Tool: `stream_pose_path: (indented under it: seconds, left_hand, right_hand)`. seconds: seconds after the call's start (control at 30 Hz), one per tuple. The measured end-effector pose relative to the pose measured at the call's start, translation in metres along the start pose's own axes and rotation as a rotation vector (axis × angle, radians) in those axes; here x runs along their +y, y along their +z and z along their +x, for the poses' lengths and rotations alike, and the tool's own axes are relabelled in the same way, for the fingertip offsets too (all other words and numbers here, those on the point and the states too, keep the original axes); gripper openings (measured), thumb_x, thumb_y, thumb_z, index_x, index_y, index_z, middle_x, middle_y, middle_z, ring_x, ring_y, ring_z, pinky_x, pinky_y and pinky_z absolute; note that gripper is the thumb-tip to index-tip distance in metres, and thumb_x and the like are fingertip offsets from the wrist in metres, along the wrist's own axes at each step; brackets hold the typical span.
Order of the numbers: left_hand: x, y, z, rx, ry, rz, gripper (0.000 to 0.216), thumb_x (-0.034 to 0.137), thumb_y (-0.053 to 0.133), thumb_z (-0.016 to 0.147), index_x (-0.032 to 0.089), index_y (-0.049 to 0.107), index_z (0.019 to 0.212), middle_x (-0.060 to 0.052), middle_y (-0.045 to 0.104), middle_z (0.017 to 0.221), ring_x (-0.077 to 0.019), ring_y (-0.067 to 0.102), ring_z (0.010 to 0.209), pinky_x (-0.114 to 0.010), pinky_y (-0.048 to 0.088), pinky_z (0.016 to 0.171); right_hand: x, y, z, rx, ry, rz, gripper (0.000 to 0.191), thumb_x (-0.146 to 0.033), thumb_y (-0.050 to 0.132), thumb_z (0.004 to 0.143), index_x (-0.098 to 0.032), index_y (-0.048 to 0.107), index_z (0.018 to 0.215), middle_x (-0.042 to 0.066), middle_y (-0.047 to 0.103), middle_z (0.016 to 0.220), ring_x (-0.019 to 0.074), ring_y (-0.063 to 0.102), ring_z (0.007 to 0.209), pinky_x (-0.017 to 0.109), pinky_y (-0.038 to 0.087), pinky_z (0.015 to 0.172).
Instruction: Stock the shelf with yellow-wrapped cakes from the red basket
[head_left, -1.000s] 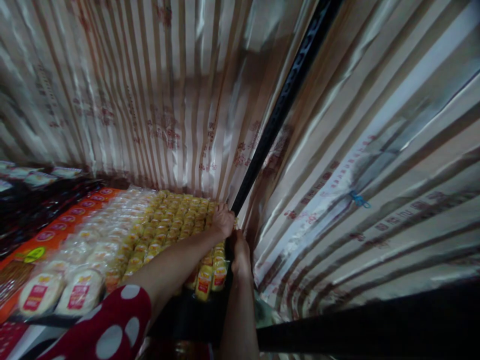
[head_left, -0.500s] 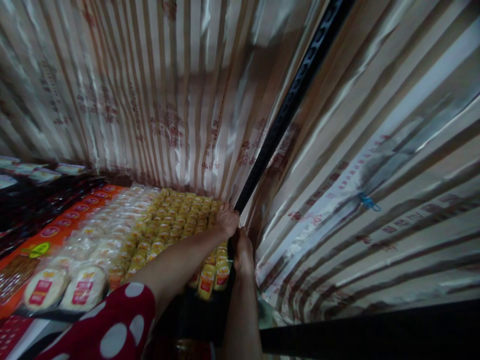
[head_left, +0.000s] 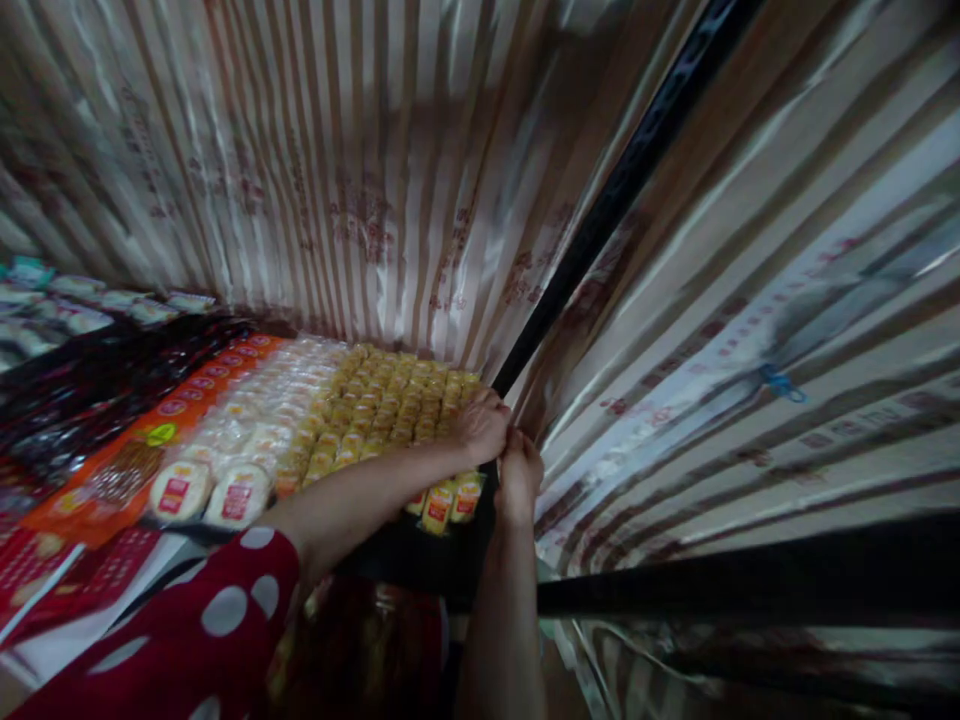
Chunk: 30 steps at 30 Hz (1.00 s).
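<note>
My left hand (head_left: 484, 428) reaches across the yellow-wrapped packets (head_left: 375, 420), its fingers curled at the foot of a dark slotted post (head_left: 574, 265). Close beside it, my right hand (head_left: 520, 468) is closed, with the fingertips of both hands meeting. Whatever lies between the fingers is too small and dim to make out. Behind the hands hangs a striped plastic sheet (head_left: 405, 200) with reddish print, gathered around the post. Several yellow packets stand at the front end of the rows, under my left forearm.
Round white packaged cakes (head_left: 238, 495) lie left of the yellow packets, beside an orange package (head_left: 127, 465) and dark glossy packs (head_left: 97, 390). A dark horizontal bar (head_left: 750, 575) runs along the right. A blue tie (head_left: 781, 384) is knotted on the right-hand sheet.
The view has shifted, so the goods and post appear farther right and the goods higher. Both hands stay together at the post's foot, their fingers closed closer together.
</note>
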<state>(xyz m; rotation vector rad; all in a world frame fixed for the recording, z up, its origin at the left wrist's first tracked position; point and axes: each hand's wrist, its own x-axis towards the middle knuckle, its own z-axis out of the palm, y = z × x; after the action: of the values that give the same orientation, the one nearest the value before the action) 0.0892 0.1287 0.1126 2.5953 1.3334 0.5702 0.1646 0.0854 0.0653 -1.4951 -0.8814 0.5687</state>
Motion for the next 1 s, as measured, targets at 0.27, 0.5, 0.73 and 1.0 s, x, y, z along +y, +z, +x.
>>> stream_pose_path:
  seconds: [0.27, 0.5, 0.73, 1.0]
  left_hand:
    - [0.018, -0.024, -0.094, 0.086, 0.015, -0.342, 0.027, 0.017, 0.038, 0.089, 0.016, 0.054, 0.110, -0.007, 0.057, 0.111, -0.0170, 0.055, 0.097, -0.028, 0.047, 0.086]
    - [0.003, -0.040, -0.165, 0.113, 0.040, -0.443, 0.025, 0.011, 0.039, 0.085, 0.015, 0.057, 0.100, -0.006, 0.060, 0.101, -0.0163, 0.056, 0.095, -0.028, 0.046, 0.086]
    - [-0.021, -0.018, -0.257, 0.113, -0.133, -0.502, 0.023, 0.014, 0.034, 0.087, 0.017, 0.057, 0.087, -0.004, 0.060, 0.087, -0.0141, 0.056, 0.084, -0.024, 0.045, 0.079]
    - [-0.053, 0.064, -0.326, -0.475, -0.604, -0.352, 0.022, 0.016, 0.041, 0.089, 0.015, 0.061, 0.098, -0.010, 0.062, 0.101, -0.0212, 0.057, 0.098, -0.033, 0.045, 0.085]
  right_hand:
    - [-0.038, -0.018, -0.071, 0.080, -0.078, -0.112, 0.042, -0.044, 0.048, 0.075, -0.011, 0.064, 0.095, 0.010, 0.067, 0.088, 0.0192, 0.060, 0.080, 0.033, 0.046, 0.076]
    - [-0.047, -0.020, -0.160, -0.009, -0.117, -0.126, 0.035, -0.039, 0.047, 0.081, -0.013, 0.062, 0.100, 0.011, 0.066, 0.100, 0.0177, 0.060, 0.087, 0.031, 0.047, 0.079]
    - [-0.002, -0.016, -0.234, -0.231, -0.090, -0.176, 0.030, -0.038, 0.043, 0.085, -0.016, 0.061, 0.095, 0.009, 0.067, 0.096, 0.0179, 0.061, 0.090, 0.031, 0.046, 0.084]
    - [0.105, 0.013, -0.278, -0.656, 0.138, -0.610, 0.029, -0.026, 0.042, 0.086, -0.011, 0.063, 0.101, 0.014, 0.066, 0.098, 0.0226, 0.061, 0.093, 0.037, 0.046, 0.084]
